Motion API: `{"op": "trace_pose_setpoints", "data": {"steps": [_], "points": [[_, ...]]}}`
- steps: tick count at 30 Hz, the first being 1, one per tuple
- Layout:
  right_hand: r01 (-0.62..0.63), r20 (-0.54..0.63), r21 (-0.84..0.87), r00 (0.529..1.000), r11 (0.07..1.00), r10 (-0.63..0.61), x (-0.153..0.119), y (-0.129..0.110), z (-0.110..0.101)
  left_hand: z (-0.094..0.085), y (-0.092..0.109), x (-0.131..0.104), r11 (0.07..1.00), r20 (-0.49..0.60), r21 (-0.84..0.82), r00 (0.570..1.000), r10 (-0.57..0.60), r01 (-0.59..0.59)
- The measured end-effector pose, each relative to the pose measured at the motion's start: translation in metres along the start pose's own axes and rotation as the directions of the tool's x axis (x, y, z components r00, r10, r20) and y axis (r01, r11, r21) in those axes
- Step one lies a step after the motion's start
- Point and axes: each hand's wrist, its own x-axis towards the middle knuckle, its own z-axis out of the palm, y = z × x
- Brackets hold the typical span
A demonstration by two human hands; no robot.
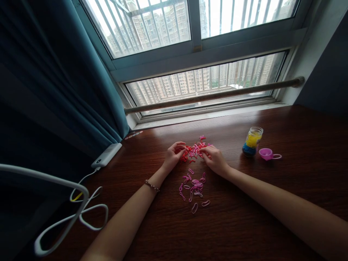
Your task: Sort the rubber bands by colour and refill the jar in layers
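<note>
Bands (194,149) heaped toward the far edge of the table (231,217), between left hand (172,156) and right hand (216,159), fingers narrow, grip can't tell, pink ones (197,185) nearer, likely split by colour, jar (252,142) aside for room.

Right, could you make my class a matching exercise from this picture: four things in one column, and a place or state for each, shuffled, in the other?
Things:
1. pile of red and pink bands
2. jar
3. bracelet
4. curtain

Places or states:
A. around the left arm
B. left of the window
C. between the left hand and right hand
D. yellow above blue inside

Pairs: 1-C, 2-D, 3-A, 4-B
</note>
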Motion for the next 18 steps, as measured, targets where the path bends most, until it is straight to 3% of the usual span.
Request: {"op": "trace_pose_setpoints", "data": {"steps": [2, 5, 8, 10, 11, 12, 13, 16, 18], "points": [[0.044, 0.030, -0.091, 0.999, 0.995, -0.041, 0.001, 0.004, 0.000, 0.000, 0.006, -0.002, 1.000, 0.062, 0.007, 0.998, -0.006, 0.006], [0.104, 0.124, -0.152, 0.989, 0.983, -0.085, 0.000, 0.006, 0.002, -0.001, 0.023, -0.004, 0.999, 0.306, 0.044, 0.951, -0.038, 0.026], [0.151, 0.209, -0.216, 0.972, 0.965, -0.106, -0.003, 0.005, 0.005, -0.004, 0.040, -0.007, 0.988, 0.579, 0.151, 0.806, -0.122, 0.040], [0.163, 0.246, -0.264, 0.964, 0.951, -0.097, -0.005, 0.004, 0.006, -0.007, 0.046, -0.007, 0.974, 0.677, 0.223, 0.712, -0.189, 0.047], [0.163, 0.257, -0.282, 0.962, 0.945, -0.090, -0.005, 0.004, 0.006, -0.009, 0.047, -0.006, 0.967, 0.692, 0.250, 0.690, -0.213, 0.049], [0.162, 0.265, -0.294, 0.961, 0.942, -0.083, -0.005, 0.004, 0.007, -0.010, 0.045, -0.005, 0.962, 0.681, 0.268, 0.698, -0.221, 0.043], [0.159, 0.271, -0.301, 0.960, 0.940, -0.076, -0.006, 0.004, 0.007, -0.012, 0.042, -0.004, 0.958, 0.645, 0.284, 0.735, -0.211, 0.026], [0.141, 0.266, -0.299, 0.962, 0.944, -0.060, -0.005, 0.005, 0.007, -0.012, 0.028, -0.001, 0.920, 0.397, 0.384, 0.914, -0.087, -0.079], [0.128, 0.235, -0.279, 0.970, 0.952, -0.061, -0.004, 0.006, 0.006, -0.009, 0.017, -0.001, 0.845, 0.261, 0.510, 0.965, 0.028, -0.162]]}}
